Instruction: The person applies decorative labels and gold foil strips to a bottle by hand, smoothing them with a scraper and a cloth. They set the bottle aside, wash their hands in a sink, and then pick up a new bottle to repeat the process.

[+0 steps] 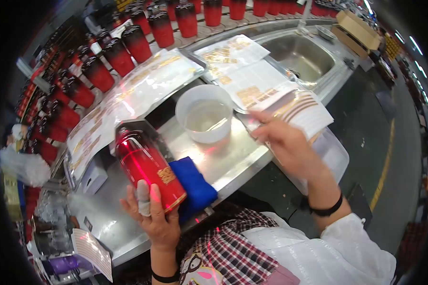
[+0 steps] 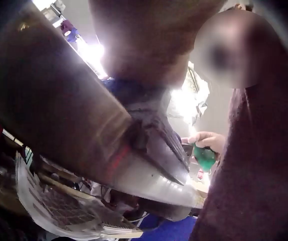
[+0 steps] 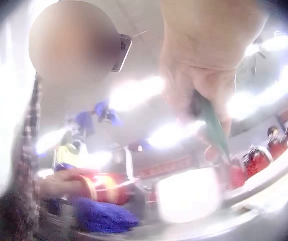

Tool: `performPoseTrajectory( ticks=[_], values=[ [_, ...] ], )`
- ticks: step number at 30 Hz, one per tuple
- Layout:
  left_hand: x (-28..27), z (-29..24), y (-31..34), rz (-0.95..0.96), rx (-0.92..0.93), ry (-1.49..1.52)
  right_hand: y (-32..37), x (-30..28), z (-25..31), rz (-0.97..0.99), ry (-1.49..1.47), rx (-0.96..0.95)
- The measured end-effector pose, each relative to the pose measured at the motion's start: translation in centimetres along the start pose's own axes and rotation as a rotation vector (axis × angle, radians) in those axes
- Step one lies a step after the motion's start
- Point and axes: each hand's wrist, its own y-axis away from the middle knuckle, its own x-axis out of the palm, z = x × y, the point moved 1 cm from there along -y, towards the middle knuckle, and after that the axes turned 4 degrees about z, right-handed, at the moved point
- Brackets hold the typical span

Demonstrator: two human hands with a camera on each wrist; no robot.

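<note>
A glossy red bottle with gold lettering lies tilted, its dark neck end in a dark angular holder. My left hand holds it near the base; one finger has a grey wrap. Against the bottle's side lies a folded blue cloth. My right hand is raised over the sheets, right of a translucent white tub with clear liquid in it. In the right wrist view, its fingers pinch a flat green piece, blurred; its exact kind I cannot tell.
Sheets of gold labels lie left and behind, with more label sheets near the right hand. A steel sink and an open cardboard box stand at back right. Rows of red bottles line the back. A white plastic bin sits below the table edge.
</note>
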Motion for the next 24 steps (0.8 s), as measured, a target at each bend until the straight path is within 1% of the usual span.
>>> performPoseTrajectory(
  ticks=[2, 4, 6, 8, 9, 11, 14, 17, 20, 23, 24],
  values=[
    [-0.1, -0.1, -0.1, -0.008, 0.000, 0.025, -1.3, -3.9, -2.2, -0.019, 0.329, -0.083],
    [0.0, -0.1, -0.1, -0.005, -0.009, 0.049, -3.4, -6.9, -6.4, 0.068, 0.518, -0.031],
    [0.2, -0.1, -0.1, -0.012, -0.013, 0.097, -6.0, -8.6, -10.5, 0.255, 0.707, 0.105],
    [0.1, -0.2, -0.1, -0.004, -0.022, 0.089, -8.7, -8.5, -12.6, 0.422, 0.780, 0.288],
    [0.1, -0.2, -0.1, -0.002, -0.021, 0.093, -9.4, -8.4, -13.3, 0.471, 0.788, 0.301],
    [0.0, -0.1, -0.2, 0.003, -0.022, 0.107, -10.4, -8.1, -14.3, 0.573, 0.803, 0.321],
    [0.0, 0.0, 0.0, 0.006, -0.026, 0.115, -9.8, -7.8, -13.6, 0.653, 1.048, 0.322],
    [0.2, 0.2, 0.3, 0.024, -0.063, 0.149, -8.7, -8.1, -14.1, 0.613, 1.045, 0.421],
    [0.2, 0.4, 0.0, 0.004, -0.012, 0.151, -9.0, -7.9, -14.1, 0.664, 1.101, 0.418],
    [0.2, 0.6, 0.2, 0.006, -0.003, 0.141, -10.2, -7.3, -14.6, 0.726, 1.227, 0.457],
    [0.2, 0.5, 0.2, 0.009, -0.009, 0.143, -10.9, -7.1, -15.1, 0.711, 1.278, 0.499]
  ],
)
